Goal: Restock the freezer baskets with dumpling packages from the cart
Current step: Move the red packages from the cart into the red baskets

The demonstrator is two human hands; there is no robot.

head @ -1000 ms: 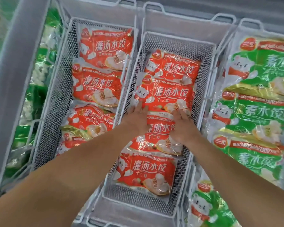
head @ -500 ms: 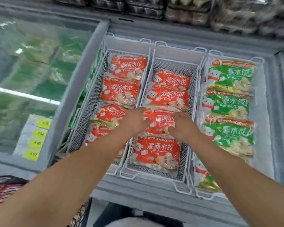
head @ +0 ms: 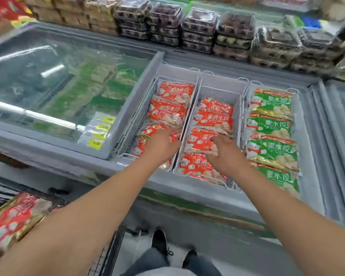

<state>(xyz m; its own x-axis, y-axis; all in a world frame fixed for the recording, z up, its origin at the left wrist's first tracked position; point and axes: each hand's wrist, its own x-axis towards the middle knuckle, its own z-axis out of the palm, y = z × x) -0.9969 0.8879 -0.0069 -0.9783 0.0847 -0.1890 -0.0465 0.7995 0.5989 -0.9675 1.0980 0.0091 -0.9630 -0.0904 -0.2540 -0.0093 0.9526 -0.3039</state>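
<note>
At the bottom of the frame, the person's shoes [head: 163, 246] are now showing on the floor, and at lower left a stack of red dumpling packages [head: 14, 218] is waiting in the wire cart [head: 108, 253]; neither was in sight a second ago, when the view was filled by the baskets. The head is pulling back from the freezer, which suggests the package just laid in the middle basket [head: 235, 124] is settled and another is due from the cart.

Above the forearms, in the centre, both hands are lifting away from the red package [head: 197, 142] they were pressing. The left hand [head: 163, 144] is hovering over the wire divider between the left basket [head: 135, 124] and the middle one, fingers relaxed and holding nothing. The right hand [head: 225, 152] is just above the same red package, fingers loosely spread, also gripping nothing (whether the fingertips are touching the wrapper cannot be told).

Further right, green dumpling packages [head: 271, 126] are filling the third basket. At upper left lies the closed glass lid [head: 58, 80], with yellow price tags [head: 97, 143] on its frame.
</note>
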